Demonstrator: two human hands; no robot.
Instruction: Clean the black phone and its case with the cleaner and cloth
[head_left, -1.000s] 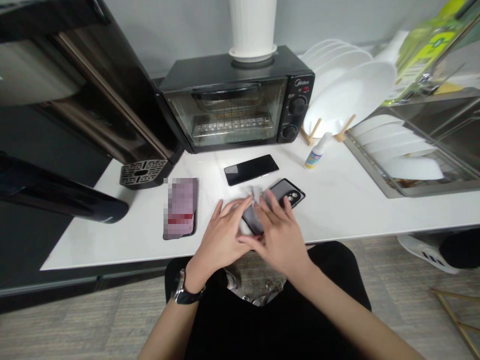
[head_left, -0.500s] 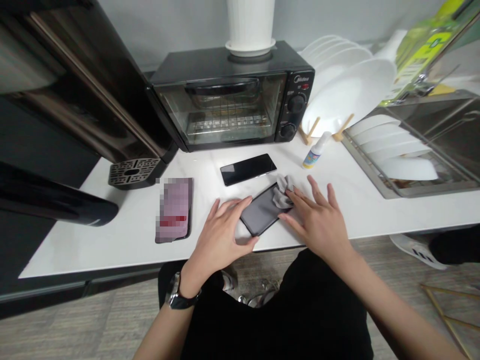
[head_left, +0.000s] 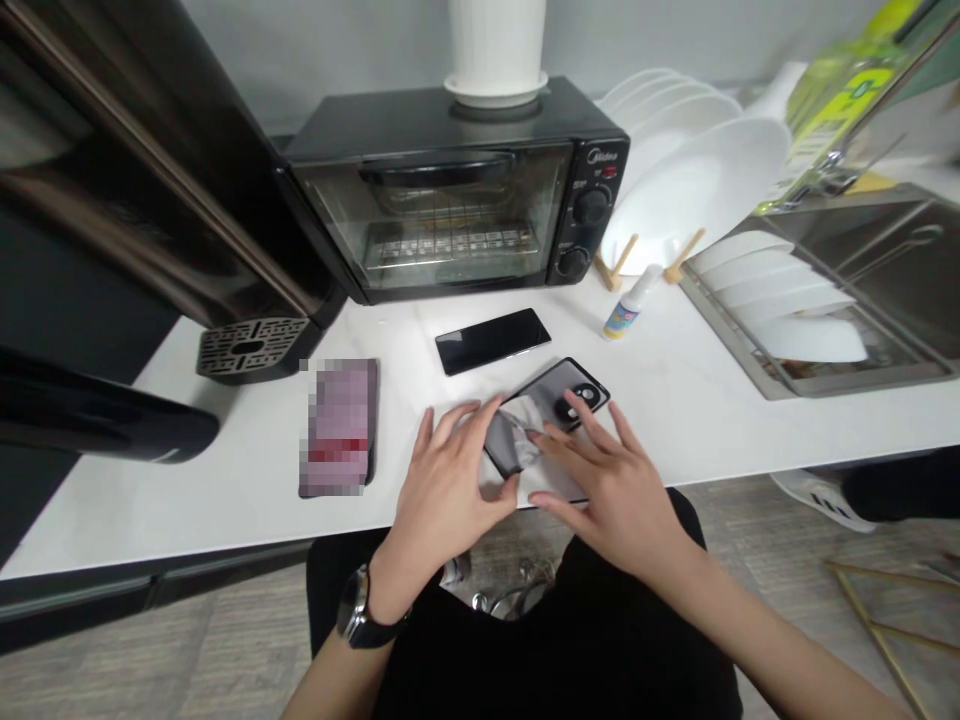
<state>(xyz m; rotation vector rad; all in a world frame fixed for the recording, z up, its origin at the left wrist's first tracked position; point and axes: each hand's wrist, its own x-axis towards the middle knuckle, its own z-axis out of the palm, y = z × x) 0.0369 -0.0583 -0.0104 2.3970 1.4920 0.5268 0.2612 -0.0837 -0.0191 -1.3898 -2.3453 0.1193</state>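
A black phone [head_left: 551,400] lies face down and slanted near the front edge of the white counter [head_left: 720,400], its camera end pointing right. My left hand [head_left: 442,490], a watch on its wrist, grips the phone's near left end between thumb and fingers. My right hand [head_left: 611,490] presses a small grey cloth [head_left: 525,445] onto the phone's back with its fingers stretched out flat.
A second black phone [head_left: 491,340] lies behind; a third with a blurred screen [head_left: 337,425] is at the left. A small spray bottle [head_left: 626,305], a black toaster oven [head_left: 457,195], a coffee machine [head_left: 150,200], racked white plates [head_left: 697,180] and a sink [head_left: 817,300] surround them.
My right hand has pulled the cloth back from the phone's far right end toward its near end, uncovering the camera. My left hand has stayed on the phone.
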